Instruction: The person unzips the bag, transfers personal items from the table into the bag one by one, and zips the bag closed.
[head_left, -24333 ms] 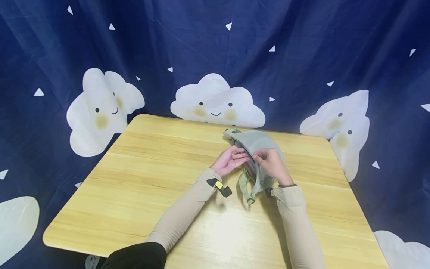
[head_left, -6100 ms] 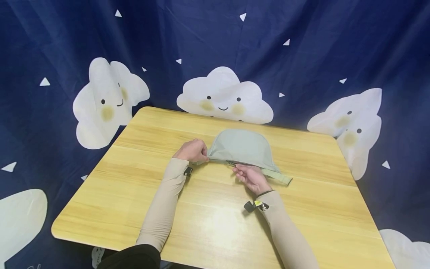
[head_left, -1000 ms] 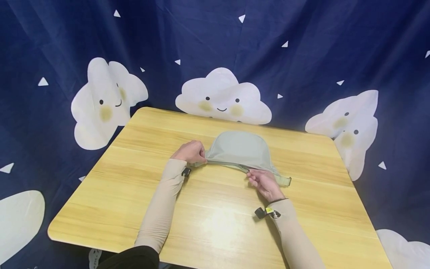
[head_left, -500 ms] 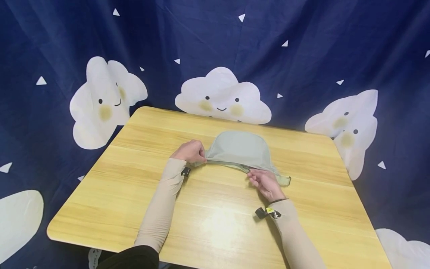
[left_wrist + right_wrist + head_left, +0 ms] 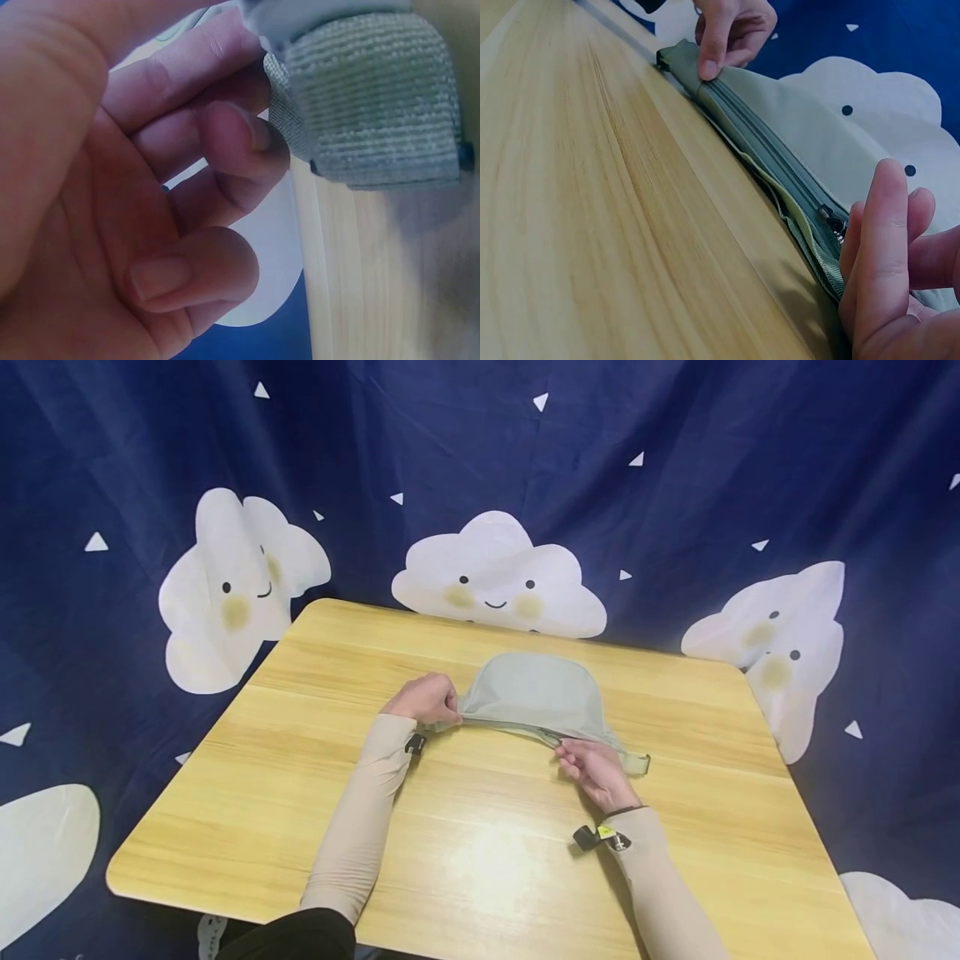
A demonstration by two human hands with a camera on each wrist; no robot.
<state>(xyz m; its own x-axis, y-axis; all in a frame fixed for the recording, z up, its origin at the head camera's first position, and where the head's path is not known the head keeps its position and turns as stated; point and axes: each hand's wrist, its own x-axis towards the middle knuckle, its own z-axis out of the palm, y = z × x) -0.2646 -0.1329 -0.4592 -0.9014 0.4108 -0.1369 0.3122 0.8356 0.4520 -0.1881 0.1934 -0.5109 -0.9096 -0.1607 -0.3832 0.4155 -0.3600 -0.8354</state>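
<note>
A pale grey-green waist bag (image 5: pixel 536 693) lies with its curved side away from me and its zipped edge nearest. At the bag's left end, my left hand (image 5: pixel 427 697) pinches the corner where the zipper begins; a folded webbing strap (image 5: pixel 375 105) hangs beside its fingers in the left wrist view. My right hand (image 5: pixel 596 768) pinches at the zipper slider (image 5: pixel 831 219) towards the right end. Between the two hands the zipper (image 5: pixel 769 146) runs with its teeth joined. Beyond the slider, the right fingers hide the zipper. A short strap end (image 5: pixel 636 763) sticks out past the right hand.
The bag is near the middle of a light wooden table (image 5: pixel 262 827) with rounded corners. Behind the table hangs a dark blue curtain (image 5: pixel 465 452) printed with white clouds and triangles. Small black devices (image 5: pixel 588 837) are strapped to both wrists.
Earliest, both hands were at the bag's gaping mouth. Later the bag was turned, the left hand pinched its end, and the right hand travelled rightward along the zipper, barely moving in the last second.
</note>
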